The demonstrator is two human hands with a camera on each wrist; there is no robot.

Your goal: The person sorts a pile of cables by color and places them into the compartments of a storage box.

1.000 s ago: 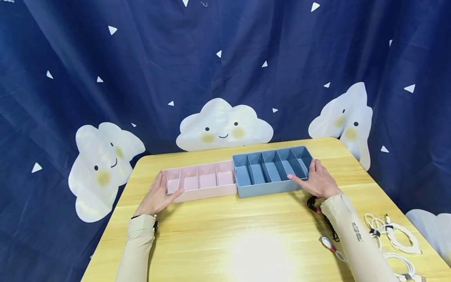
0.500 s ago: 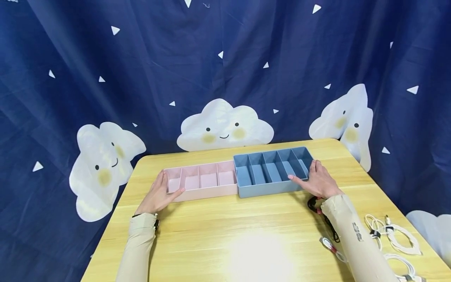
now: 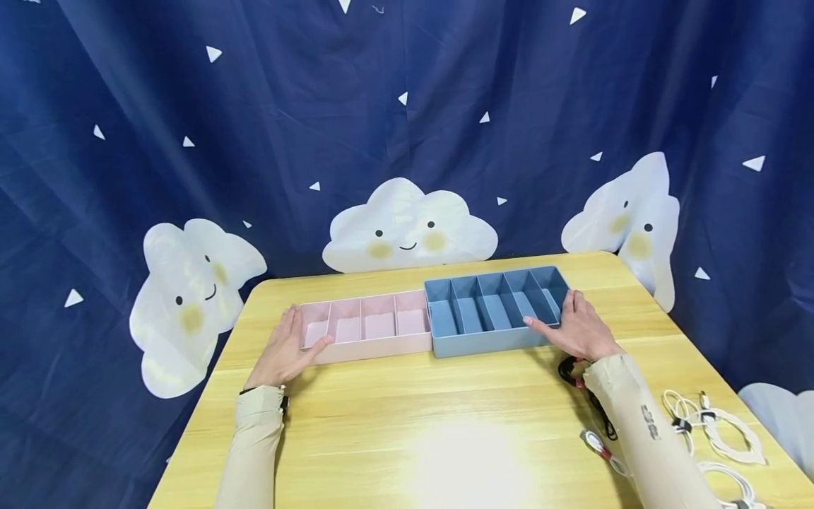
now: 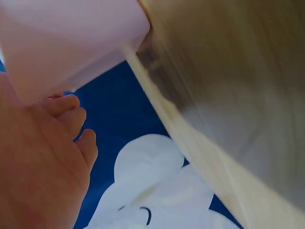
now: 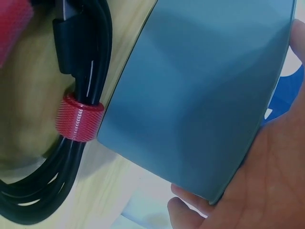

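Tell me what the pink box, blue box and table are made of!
Pink box: probably plastic, matte, with thin smooth walls. Blue box: likely plastic, smooth, with rounded corners. Table: wood or wood-look board, shiny, with grain lines and bright glare.

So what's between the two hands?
In the head view: the pink tray by the left hand and the blue tray by the right hand, end to end with no gap showing.

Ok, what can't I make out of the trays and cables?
Head view: left end of the pink tray, behind the left hand; lower white cable, cut off by the bottom edge.
Left wrist view: pink tray's inside, hidden by its outer side.
Right wrist view: inside of the blue tray, hidden likewise.
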